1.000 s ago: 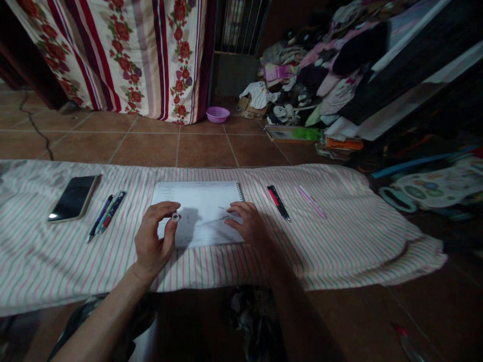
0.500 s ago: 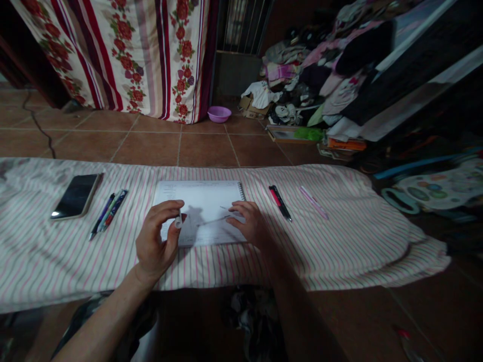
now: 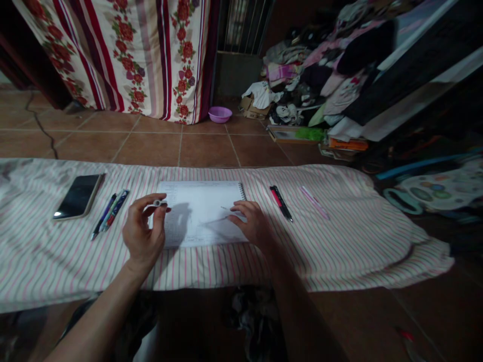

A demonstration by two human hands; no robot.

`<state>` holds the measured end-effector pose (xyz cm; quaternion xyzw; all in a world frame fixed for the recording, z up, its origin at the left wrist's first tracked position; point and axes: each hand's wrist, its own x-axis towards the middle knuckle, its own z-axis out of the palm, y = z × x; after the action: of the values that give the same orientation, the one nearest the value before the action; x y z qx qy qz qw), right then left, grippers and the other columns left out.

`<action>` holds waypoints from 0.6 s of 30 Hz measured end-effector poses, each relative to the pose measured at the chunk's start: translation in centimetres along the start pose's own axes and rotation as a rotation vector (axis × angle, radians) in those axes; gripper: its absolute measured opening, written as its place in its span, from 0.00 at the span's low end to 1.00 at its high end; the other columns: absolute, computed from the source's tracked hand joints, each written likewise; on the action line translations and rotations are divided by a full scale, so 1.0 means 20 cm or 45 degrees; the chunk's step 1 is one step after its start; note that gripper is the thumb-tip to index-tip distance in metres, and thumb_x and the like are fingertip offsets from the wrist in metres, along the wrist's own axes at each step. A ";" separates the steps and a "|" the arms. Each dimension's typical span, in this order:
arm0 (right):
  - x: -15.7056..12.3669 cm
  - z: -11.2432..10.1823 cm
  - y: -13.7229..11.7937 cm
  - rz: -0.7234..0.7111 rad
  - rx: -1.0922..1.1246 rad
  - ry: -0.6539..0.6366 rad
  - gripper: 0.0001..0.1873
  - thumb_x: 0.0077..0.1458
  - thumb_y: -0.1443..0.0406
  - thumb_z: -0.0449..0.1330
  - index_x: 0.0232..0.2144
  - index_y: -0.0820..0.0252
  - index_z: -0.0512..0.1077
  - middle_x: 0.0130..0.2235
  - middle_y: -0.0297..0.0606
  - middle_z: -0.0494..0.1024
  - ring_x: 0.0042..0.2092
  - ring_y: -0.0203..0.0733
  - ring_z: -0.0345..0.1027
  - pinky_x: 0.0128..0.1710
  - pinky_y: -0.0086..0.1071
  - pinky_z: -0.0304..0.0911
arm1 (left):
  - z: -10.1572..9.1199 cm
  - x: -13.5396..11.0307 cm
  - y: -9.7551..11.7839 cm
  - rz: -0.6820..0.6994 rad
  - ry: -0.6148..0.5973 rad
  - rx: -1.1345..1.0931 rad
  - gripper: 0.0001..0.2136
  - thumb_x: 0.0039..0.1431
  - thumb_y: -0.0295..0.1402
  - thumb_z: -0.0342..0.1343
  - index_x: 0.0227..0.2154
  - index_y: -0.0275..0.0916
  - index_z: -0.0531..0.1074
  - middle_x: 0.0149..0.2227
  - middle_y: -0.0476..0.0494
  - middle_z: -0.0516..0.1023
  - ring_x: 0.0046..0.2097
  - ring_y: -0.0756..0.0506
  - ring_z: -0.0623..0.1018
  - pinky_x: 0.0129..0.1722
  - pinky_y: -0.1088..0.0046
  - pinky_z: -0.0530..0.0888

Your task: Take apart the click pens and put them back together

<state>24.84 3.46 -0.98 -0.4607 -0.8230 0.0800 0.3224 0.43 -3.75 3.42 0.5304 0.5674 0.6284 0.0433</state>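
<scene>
A spiral notebook (image 3: pixel 204 208) lies open on a pink-striped cloth (image 3: pixel 339 241) spread over the floor. My left hand (image 3: pixel 143 236) hovers over the notebook's left edge, fingers pinched on a small white cap (image 3: pixel 158 202). My right hand (image 3: pixel 253 223) rests on the page's right side, fingers curled around a thin pen (image 3: pixel 222 217) whose tip lies on the paper.
A dark phone (image 3: pixel 78 195) and a bunch of blue pens (image 3: pixel 110 212) lie left of the notebook. A red-and-black pen (image 3: pixel 279 202) and a pink pen (image 3: pixel 315 202) lie to the right. Behind are floral curtains (image 3: pixel 124 55), a purple bowl (image 3: pixel 220 114) and piled clothes (image 3: pixel 313 75).
My left hand has moved left and slightly up with the white cap, from over the page to the notebook's left edge. My right hand has stayed on the page.
</scene>
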 end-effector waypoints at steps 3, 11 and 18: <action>0.00 0.00 0.00 0.014 0.008 -0.011 0.08 0.50 0.62 0.61 0.33 0.59 0.73 0.40 0.43 0.75 0.45 0.48 0.66 0.46 0.43 0.62 | -0.01 0.02 -0.02 -0.015 -0.009 0.133 0.07 0.55 0.31 0.54 0.37 0.37 0.66 0.37 0.47 0.73 0.29 0.53 0.76 0.27 0.75 0.77; 0.00 0.00 0.01 0.011 0.012 0.026 0.07 0.49 0.63 0.62 0.32 0.60 0.74 0.39 0.44 0.76 0.44 0.48 0.66 0.46 0.42 0.62 | 0.00 0.01 -0.04 -0.050 -0.087 0.243 0.08 0.56 0.33 0.53 0.38 0.37 0.68 0.38 0.46 0.74 0.26 0.54 0.75 0.22 0.79 0.73; 0.00 -0.01 0.01 0.031 0.044 0.056 0.06 0.50 0.64 0.61 0.32 0.60 0.73 0.38 0.43 0.76 0.44 0.48 0.67 0.45 0.42 0.62 | 0.02 0.00 -0.06 0.078 -0.185 0.486 0.09 0.56 0.36 0.51 0.36 0.36 0.68 0.35 0.45 0.75 0.27 0.52 0.72 0.27 0.75 0.72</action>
<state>25.12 3.54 -1.01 -0.4667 -0.8086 0.0882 0.3473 -0.01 -3.07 2.40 0.5899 0.6551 0.4707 -0.0365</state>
